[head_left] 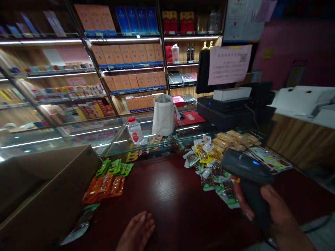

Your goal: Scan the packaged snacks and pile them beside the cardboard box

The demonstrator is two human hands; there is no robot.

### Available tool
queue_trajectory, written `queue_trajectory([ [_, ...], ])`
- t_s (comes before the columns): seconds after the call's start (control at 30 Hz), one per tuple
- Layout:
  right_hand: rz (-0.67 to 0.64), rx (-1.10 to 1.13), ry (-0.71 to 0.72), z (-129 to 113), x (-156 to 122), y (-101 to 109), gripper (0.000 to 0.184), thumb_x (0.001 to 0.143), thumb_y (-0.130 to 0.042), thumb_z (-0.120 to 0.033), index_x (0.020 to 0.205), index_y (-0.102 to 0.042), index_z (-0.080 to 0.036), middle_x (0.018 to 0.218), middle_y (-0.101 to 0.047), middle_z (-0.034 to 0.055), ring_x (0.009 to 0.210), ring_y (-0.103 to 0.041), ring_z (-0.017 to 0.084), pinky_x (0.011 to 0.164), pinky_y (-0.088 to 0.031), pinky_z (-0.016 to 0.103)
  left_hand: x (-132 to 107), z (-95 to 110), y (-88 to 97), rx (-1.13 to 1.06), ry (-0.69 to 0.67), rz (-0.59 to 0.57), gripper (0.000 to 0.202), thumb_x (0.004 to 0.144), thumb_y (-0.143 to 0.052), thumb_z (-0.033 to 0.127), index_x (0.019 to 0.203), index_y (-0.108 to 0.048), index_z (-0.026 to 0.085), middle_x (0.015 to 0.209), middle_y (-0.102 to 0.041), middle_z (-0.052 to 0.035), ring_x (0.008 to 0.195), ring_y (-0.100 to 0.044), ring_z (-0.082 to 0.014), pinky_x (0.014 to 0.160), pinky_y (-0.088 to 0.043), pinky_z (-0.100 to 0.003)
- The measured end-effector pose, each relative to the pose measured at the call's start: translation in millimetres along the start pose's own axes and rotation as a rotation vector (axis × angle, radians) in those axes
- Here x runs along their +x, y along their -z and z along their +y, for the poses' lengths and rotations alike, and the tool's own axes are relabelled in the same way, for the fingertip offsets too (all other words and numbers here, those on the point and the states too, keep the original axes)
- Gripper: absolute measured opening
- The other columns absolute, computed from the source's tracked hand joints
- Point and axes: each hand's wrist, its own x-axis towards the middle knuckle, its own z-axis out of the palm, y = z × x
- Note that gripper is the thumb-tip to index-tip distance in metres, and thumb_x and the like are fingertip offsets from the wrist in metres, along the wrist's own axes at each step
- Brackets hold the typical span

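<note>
My right hand (274, 205) is wrapped round the handle of a dark barcode scanner (246, 167) with a small blue light on top. The scanner's head points left, above clear packets with green edges (230, 191). Low in the middle, my left hand (137, 232) hovers over or rests on the dark red counter (162, 184); I cannot tell which. Its fingers are loosely extended and hold nothing. To its left lie orange packets (104, 188), green packets (115, 167) and a clear packet with a green top (83, 221).
A cardboard box (52, 195) stands at the left. Behind are a jar with a red lid (135, 131), a white bag (163, 116) and a monitor (204, 73) with a paper on it. Yellowish wrapped packs (232, 141) lie at the right, near a flat printed packet (270, 158).
</note>
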Motion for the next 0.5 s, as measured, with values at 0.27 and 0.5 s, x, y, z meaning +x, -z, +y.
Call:
queue_trajectory([
  [0.27, 0.137, -0.061, 0.035, 1, -21, 13, 0.047, 0.076, -0.067, -0.064, 0.081, -0.072, -0.018, 0.068, -0.067, 0.0076, 0.04, -0.05, 0.012, 0.039, -0.036, 0.026, 56, -27, -152.0, 0.899, -0.615, -0.546, 0.022, 0.079, -0.066, 0.032, 0.096, -0.07, 0.019, 0.105, -0.069, -0.011, 0.101, -0.064, -0.0261, 0.093, -0.049, -0.039],
  [0.5, 0.224, -0.177, -0.04, 23, -27, 39, 0.047, 0.083, -0.058, -0.064, 0.093, -0.07, -0.019, 0.06, -0.065, 0.0074, 0.046, -0.056, 0.019, 0.046, -0.048, 0.03, 105, -20, -241.0, 1.529, -0.799, -0.096, 0.067, 0.082, -0.059, 0.056, 0.13, -0.052, 0.011, 0.13, -0.055, -0.0225, 0.124, -0.046, -0.0371, 0.099, -0.038, -0.047],
])
